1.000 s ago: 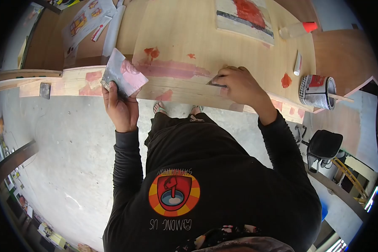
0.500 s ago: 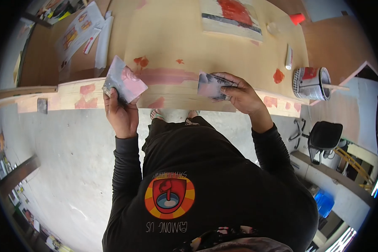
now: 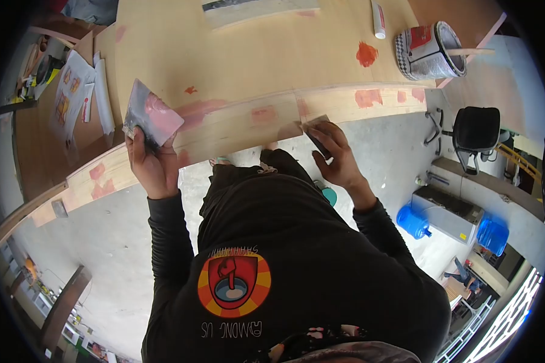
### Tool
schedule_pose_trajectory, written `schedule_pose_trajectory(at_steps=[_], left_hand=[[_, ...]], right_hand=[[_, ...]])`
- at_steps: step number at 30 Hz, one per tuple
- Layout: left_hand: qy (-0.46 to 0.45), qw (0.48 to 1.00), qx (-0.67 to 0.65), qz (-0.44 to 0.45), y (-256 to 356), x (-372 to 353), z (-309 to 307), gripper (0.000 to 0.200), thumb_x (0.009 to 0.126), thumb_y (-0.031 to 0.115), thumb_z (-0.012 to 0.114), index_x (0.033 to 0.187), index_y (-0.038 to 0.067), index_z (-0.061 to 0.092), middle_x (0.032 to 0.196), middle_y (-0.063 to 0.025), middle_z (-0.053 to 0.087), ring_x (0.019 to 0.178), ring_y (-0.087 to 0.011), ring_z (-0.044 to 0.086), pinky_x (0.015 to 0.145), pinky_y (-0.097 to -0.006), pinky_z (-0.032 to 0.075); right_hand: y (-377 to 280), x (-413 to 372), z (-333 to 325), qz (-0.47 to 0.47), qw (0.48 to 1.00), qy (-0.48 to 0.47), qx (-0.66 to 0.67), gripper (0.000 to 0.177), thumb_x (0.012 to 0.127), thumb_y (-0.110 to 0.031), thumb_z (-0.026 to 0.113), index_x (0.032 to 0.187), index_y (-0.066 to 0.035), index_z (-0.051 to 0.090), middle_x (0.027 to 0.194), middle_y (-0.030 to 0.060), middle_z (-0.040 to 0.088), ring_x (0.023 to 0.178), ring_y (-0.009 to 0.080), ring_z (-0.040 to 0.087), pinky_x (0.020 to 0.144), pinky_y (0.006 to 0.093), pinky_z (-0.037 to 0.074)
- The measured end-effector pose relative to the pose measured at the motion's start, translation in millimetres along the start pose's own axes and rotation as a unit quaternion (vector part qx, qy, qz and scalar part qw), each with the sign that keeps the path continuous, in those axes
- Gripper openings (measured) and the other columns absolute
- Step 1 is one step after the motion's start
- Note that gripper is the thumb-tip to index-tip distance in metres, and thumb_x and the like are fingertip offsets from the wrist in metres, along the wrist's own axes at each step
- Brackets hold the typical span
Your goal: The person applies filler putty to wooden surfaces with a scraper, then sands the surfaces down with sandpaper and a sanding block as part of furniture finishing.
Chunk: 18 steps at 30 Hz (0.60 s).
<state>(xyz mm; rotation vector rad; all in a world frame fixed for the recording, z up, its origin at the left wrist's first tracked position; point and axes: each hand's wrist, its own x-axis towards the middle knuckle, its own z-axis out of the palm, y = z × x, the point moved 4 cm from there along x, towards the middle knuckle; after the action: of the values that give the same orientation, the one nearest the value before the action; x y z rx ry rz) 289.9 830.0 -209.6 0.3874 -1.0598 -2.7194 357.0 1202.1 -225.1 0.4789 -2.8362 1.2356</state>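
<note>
My left hand [image 3: 154, 166] grips a flat square plate [image 3: 152, 116] smeared with pink paste and grey stains, tilted up near the wooden panel's front edge. In my right hand [image 3: 339, 158] is a thin dark-smeared spreader [image 3: 317, 134], held between thumb and fingers against the front edge of the wooden panel [image 3: 272, 60]. Pink patches [image 3: 263, 114] mark that edge, and a long pink smear [image 3: 201, 112] lies between the two hands. An orange-red patch [image 3: 367, 54] shows on the panel's top face.
A paint can [image 3: 421, 53] with a stick across it stands at the right, near a white tube [image 3: 378, 21]. Printed sheets [image 3: 72, 91] lie at the left. Beyond the panel are a black chair [image 3: 475, 133] and blue water bottles [image 3: 413, 222].
My right hand has moved down and left, turning the spreader edge-on at the panel's edge. My left hand still holds the plate. The view has shifted, bringing more floor into sight.
</note>
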Motion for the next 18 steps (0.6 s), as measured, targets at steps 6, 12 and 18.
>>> schedule_pose_trajectory(at_steps=[6, 12, 18], left_hand=[[-0.036, 0.999, 0.008, -0.013, -22.9, -0.2, 31.7, 0.032, 0.099, 0.013, 0.052, 0.129, 0.003, 0.048, 0.129, -0.0126, 0.057, 0.116, -0.0239, 0.060, 0.093, -0.0402, 0.056], [-0.007, 0.999, 0.033, -0.016, -49.7, -18.8, 35.5, 0.033, 0.100, 0.013, 0.049, 0.131, 0.003, 0.048, 0.128, -0.0129, 0.057, 0.116, -0.0259, 0.060, 0.094, -0.0444, 0.057], [0.057, 0.993, 0.080, 0.071, -79.5, -44.6, 32.7, 0.037, 0.099, 0.013, 0.055, 0.136, 0.012, 0.048, 0.130, -0.0073, 0.056, 0.121, -0.0231, 0.055, 0.093, -0.0470, 0.054]], right_hand=[[13.9, -7.8, 14.7, 0.012, 0.991, 0.015, -0.136, 0.055, 0.071, -0.002, 0.065, 0.125, -0.014, 0.063, 0.124, 0.0136, 0.055, 0.126, 0.0354, 0.047, 0.099, 0.0502, 0.040], [26.3, -19.7, -32.0, 0.056, 0.986, -0.058, -0.146, 0.057, 0.066, 0.003, 0.060, 0.120, -0.014, 0.065, 0.122, 0.0073, 0.056, 0.123, 0.0312, 0.049, 0.095, 0.0491, 0.041], [-27.3, 54.0, -54.2, -0.141, 0.985, -0.082, -0.052, 0.058, 0.067, 0.006, 0.063, 0.122, -0.012, 0.063, 0.127, 0.0091, 0.055, 0.124, 0.0318, 0.052, 0.098, 0.0470, 0.044]])
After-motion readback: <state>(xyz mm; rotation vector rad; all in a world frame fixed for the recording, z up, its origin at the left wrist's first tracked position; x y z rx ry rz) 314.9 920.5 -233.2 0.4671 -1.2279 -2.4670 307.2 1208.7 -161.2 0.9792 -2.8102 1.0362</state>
